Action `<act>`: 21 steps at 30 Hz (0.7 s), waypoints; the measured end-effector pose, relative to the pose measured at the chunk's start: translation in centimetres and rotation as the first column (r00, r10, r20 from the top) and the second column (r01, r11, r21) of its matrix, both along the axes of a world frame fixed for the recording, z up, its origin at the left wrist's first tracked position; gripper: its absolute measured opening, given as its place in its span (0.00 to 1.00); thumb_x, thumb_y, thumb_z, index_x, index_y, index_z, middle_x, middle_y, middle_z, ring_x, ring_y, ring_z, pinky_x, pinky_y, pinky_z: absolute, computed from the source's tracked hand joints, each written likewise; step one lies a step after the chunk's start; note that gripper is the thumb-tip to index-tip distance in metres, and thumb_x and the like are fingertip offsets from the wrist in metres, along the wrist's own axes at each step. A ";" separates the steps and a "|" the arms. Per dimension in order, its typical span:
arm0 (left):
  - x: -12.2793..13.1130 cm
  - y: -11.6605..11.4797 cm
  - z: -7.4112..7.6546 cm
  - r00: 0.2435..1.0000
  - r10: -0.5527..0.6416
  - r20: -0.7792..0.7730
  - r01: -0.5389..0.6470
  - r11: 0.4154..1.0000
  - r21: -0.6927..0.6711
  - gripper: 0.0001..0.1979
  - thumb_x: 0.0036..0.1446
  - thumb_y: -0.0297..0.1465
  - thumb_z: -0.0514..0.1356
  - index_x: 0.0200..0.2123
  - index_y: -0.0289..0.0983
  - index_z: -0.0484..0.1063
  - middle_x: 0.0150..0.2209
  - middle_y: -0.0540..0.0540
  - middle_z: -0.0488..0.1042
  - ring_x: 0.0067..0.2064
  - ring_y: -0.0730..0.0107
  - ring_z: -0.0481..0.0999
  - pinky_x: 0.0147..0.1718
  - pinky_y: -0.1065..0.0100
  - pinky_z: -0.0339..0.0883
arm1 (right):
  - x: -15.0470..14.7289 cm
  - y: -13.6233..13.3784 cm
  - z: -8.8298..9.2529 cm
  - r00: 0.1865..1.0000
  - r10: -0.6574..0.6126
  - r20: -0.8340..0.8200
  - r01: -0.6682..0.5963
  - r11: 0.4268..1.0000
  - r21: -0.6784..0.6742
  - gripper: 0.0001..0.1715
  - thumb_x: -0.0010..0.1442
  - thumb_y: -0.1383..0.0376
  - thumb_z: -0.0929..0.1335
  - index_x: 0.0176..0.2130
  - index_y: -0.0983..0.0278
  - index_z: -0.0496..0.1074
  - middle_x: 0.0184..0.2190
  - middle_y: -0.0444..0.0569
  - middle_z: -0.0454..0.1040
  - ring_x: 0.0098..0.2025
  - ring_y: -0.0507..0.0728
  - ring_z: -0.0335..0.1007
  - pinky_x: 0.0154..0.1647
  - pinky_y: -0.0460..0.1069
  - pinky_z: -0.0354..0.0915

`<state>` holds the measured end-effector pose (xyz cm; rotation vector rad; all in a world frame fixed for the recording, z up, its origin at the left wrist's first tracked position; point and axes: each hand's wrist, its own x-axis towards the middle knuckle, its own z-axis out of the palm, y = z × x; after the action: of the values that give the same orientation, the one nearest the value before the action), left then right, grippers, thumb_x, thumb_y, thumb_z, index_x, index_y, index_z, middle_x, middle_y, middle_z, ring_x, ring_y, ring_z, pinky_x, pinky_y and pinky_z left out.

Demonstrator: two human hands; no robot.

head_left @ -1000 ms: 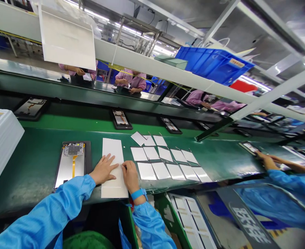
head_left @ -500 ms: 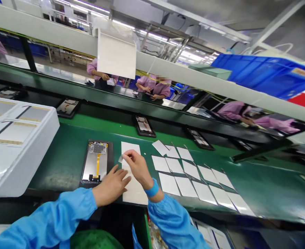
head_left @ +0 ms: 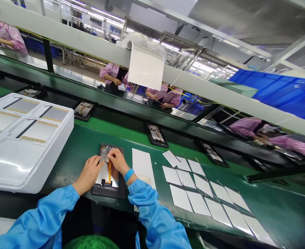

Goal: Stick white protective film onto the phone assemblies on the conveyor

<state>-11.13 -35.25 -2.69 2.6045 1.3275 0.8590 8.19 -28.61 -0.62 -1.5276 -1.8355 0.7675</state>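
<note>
The right hand (head_left: 117, 161) pinches the circuit board (head_left: 103, 152) of an open tablet housing (head_left: 102, 178), which lies at bottom centre on the green conveyor belt (head_left: 69, 162). The left hand (head_left: 88, 174), half-open, touches the housing's edge. White film sheets (head_left: 199, 203) lie to the right, a white foam tray (head_left: 25, 166) to the left.

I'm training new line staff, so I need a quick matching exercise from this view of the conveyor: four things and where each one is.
Things:
1. Right hand
2. Blue wristband
3. Long white sheet
4. White moulded tray

Places:
A. Left of the left hand, holding silvery panels
B. Around the right wrist
C. On the circuit-board end of the panel
D. On the green conveyor belt, just right of the black carrier

Right pairs: 1-C, 2-B, 3-D, 4-A
</note>
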 end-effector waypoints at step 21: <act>2.0 0.9 1.8 0.990 0.054 -0.128 -0.055 0.998 -0.004 0.18 0.64 0.23 0.50 0.55 0.37 0.69 0.55 0.38 0.68 0.59 0.54 0.61 0.56 0.50 0.58 | -0.5 -0.2 -0.8 0.991 -0.083 0.102 0.078 0.996 0.047 0.07 0.56 0.71 0.70 0.28 0.61 0.73 0.35 0.48 0.73 0.45 0.59 0.67 0.54 0.55 0.62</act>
<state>-9.09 -34.31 -0.89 2.6692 1.4366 0.7038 7.64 -28.79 -1.42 -1.6308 -1.8405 0.6178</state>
